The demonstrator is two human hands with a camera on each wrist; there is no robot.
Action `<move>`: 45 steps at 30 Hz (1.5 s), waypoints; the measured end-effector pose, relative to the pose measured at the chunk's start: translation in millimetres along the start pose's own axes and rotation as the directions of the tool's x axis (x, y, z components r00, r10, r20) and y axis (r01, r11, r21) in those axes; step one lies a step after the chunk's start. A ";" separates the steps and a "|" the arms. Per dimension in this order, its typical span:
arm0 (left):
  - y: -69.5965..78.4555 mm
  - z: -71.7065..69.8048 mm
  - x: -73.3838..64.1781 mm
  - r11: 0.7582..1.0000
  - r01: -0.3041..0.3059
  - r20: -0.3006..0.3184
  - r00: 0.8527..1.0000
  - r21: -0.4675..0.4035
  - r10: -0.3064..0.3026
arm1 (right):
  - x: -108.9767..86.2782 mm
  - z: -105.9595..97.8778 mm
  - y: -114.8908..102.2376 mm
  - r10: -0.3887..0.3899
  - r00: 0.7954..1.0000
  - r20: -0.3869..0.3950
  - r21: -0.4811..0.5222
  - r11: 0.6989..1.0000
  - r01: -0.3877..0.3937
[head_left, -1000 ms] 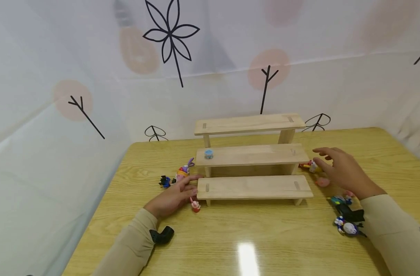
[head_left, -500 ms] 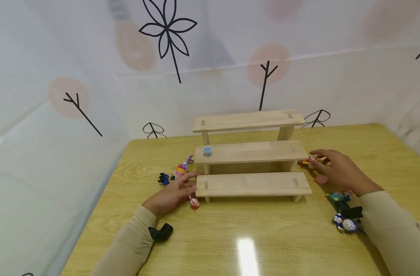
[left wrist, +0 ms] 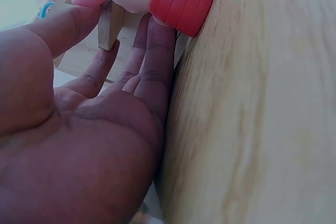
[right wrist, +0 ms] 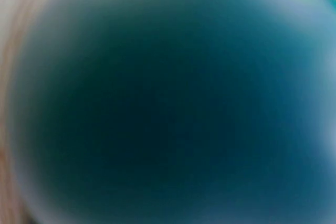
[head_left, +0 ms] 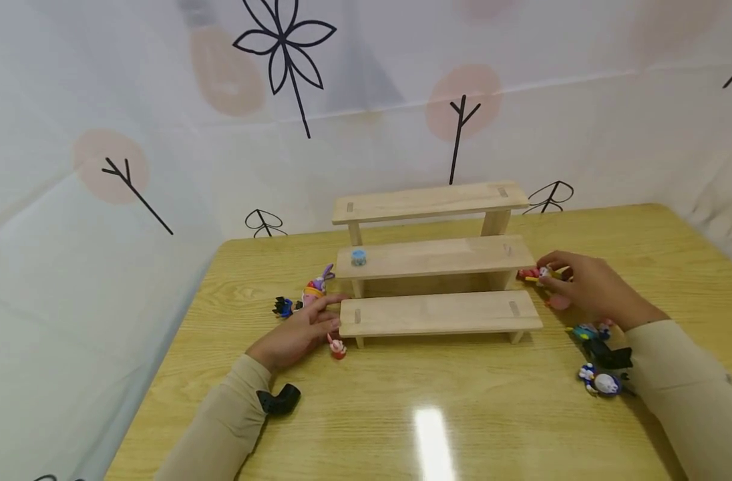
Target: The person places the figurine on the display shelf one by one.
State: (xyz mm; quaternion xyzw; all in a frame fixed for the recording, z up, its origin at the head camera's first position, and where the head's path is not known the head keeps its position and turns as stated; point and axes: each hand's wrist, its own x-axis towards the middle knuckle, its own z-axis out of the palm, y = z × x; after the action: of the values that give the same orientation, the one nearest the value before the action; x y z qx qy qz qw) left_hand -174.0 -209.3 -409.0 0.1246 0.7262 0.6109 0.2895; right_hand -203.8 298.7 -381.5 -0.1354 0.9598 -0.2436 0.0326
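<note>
By the wooden shelf (head_left: 429,202): the red-and-white figurine (head_left: 534,273) lay on the table (head_left: 342,427), just beside the right end of the middle board (head_left: 432,258).
Right hand (head_left: 597,288): I had its fingers curved about that figurine, thumb at the near side; how firm the hold was, I could not tell.
Figurine pickup: I judged the grasp was being set; a lift called for a snug pinch and a path clear of the board and the pink piece (head_left: 560,302).
Left hand (head_left: 294,339): fingers lay loosely straight at the left end of the lowest board (head_left: 441,314), beside the pink-eared figurine (head_left: 337,349).
Right fingers, against a second earlier: lower and closer around the figurine; the left hand had kept its place.
</note>
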 end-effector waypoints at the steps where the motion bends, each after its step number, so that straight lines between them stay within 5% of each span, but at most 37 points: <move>1: 0.2 -0.4 0.0 1.000 -0.004 0.000 1.000 0.010 0.004 | 0.3 -0.6 -0.9 0.005 1.000 0.002 0.001 1.000 -0.005; 18: 4.8 -2.4 1.9 1.000 -0.022 0.018 1.000 -0.002 0.022 | 3.7 -5.3 -7.2 0.006 1.000 0.023 0.079 0.997 -0.008; 29: -0.2 -1.9 2.9 1.000 -0.025 0.029 0.999 -0.019 0.025 | -1.5 -3.5 -0.9 0.027 0.992 -0.124 0.021 0.999 -0.025; 35: -1.3 -2.1 1.5 1.000 -0.025 0.027 0.999 -0.010 0.025 | -2.6 -5.0 -7.6 0.015 0.964 -0.267 0.084 0.996 0.008; 45: -1.9 -1.7 1.0 0.999 -0.044 0.032 0.998 -0.010 0.044 | -6.2 -10.7 -19.1 0.020 0.875 -0.483 0.139 0.989 0.054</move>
State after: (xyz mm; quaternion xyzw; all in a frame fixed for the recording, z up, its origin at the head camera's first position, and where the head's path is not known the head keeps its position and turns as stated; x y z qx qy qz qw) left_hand -175.5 -210.5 -411.0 0.1493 0.7158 0.6183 0.2882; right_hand -194.5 289.1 -363.0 -0.0762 0.9155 -0.3405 -0.2001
